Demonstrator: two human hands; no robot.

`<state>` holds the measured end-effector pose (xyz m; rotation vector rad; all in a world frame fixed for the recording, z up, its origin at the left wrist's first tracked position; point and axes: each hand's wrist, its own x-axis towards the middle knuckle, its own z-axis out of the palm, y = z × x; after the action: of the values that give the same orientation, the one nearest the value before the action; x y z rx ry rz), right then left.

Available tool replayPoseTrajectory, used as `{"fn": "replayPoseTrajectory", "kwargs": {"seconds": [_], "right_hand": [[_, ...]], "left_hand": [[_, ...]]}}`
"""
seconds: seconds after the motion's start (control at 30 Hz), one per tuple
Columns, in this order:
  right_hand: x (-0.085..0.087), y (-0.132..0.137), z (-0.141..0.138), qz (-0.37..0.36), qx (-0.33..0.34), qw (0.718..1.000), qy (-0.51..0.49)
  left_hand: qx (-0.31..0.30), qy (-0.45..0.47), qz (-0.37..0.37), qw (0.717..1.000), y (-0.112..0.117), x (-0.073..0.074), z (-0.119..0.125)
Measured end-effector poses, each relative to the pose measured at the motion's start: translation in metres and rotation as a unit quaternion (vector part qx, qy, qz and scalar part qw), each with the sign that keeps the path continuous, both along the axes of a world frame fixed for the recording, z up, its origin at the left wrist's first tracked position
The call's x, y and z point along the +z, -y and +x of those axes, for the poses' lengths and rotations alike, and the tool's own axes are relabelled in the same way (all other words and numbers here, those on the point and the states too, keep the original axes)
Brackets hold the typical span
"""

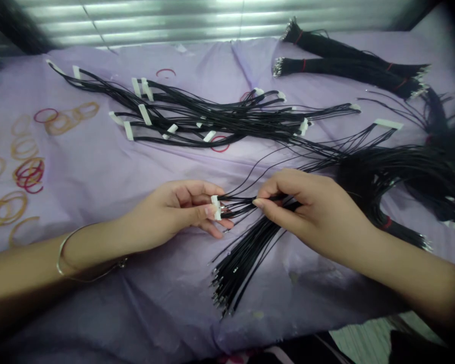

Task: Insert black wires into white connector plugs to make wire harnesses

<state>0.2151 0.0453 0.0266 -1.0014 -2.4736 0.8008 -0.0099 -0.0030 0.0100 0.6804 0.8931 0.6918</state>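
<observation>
Between thumb and fingers, my left hand (191,210) grips a small white connector housing (216,208) with several thin black wires running out of its right side. My right hand (307,202) pinches black wires (246,200) with thumb and forefinger, a short way right of the connector. Below my right hand, a loose bundle of black wires (238,268) fans out on the purple cover, its metal-tipped ends pointing down and left. Part of this bundle is hidden under my right hand.
Behind my hands lies a pile of wired harnesses (197,111) with white connectors. Tied wire bundles (341,68) rest at the back right, more wires (402,167) at the right. Rubber bands (28,172) are scattered at the left on the purple sheet (91,187).
</observation>
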Motion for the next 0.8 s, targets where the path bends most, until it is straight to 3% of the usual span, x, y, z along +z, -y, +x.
{"fn": "replayPoseTrajectory", "kwargs": {"seconds": [0.5, 0.8], "right_hand": [[0.0007, 0.0058, -0.0025, 0.08, 0.038, 0.996, -0.015], [0.0006, 0.0097, -0.0024, 0.045, 0.031, 0.998, -0.018]], "left_hand": [[-0.011, -0.017, 0.001, 1.0, -0.0001, -0.0006, -0.0003], [-0.02, -0.031, 0.007, 0.999, 0.0018, -0.0005, -0.0006]]}}
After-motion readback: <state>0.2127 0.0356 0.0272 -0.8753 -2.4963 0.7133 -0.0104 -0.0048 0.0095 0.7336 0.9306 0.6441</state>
